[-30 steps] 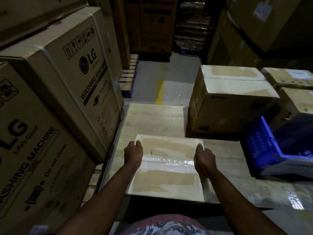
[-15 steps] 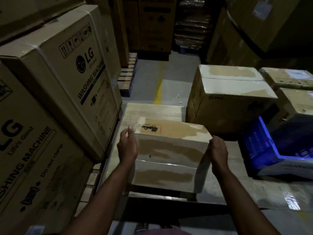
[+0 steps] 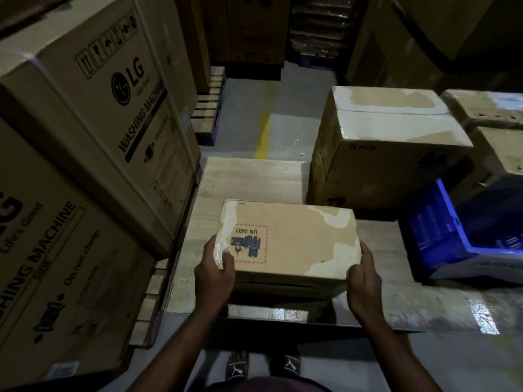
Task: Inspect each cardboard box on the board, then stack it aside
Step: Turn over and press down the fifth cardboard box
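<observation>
The left hand [image 3: 215, 275] grips the box [image 3: 294, 241] at its near left corner, thumb pressed on the top face beside a red-bordered label [image 3: 250, 243] (it reads UN 3481, upside down from here) and fingers curled round the side. The right hand [image 3: 363, 281] clasps the near right corner, its fingers wrapped over the edge. The box sits between the two hands over the near part of the board [image 3: 252, 179], its labelled face turned up towards the camera; whether its underside touches the board cannot be told. Patches of pale tape cover its corners. Farther back on the right stands a bigger carton [image 3: 382, 154], and near it to the right a blue crate [image 3: 441, 236]. Washing machine cartons [image 3: 99, 108] are stacked along the left. A yellow line [image 3: 261, 137] runs down the floor beyond the board.
</observation>
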The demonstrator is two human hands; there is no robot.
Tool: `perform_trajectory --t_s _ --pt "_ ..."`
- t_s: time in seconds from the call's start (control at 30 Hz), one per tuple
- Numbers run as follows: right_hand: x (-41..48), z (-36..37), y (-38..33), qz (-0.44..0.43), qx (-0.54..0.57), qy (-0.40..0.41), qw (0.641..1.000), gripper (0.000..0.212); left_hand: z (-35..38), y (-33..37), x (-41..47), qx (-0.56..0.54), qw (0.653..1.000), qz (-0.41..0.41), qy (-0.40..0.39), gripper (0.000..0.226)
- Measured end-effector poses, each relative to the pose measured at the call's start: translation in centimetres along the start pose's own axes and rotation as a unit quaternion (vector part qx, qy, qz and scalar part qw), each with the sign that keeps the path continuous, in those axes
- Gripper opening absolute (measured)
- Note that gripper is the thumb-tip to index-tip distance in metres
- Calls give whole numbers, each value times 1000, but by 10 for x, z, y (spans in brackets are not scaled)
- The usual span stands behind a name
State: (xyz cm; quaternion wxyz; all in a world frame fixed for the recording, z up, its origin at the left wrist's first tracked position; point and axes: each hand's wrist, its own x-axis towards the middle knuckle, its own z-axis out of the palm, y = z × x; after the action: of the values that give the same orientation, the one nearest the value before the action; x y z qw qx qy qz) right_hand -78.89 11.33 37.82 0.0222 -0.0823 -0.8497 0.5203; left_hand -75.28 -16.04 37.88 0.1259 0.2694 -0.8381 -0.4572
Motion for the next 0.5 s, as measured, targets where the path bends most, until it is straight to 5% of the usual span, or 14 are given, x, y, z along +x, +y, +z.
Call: perform_trajectory --t_s 0.13,0.27,0.37,0.5 --pt "8 2 -1 -31 -74 5 997 63 -2 -6 10 44 998 19 -41 54" --pt "17 18 -8 -96 -318 18 943 69 1 6 34 218 962 147 -75 76" --pt "20 36 -37 -173 -368 -71 911 74 12 23 45 302 911 253 -122 74" --pt "25 69 -54 -252 -370 -192 874 78 21 21 48 364 877 282 -136 72"
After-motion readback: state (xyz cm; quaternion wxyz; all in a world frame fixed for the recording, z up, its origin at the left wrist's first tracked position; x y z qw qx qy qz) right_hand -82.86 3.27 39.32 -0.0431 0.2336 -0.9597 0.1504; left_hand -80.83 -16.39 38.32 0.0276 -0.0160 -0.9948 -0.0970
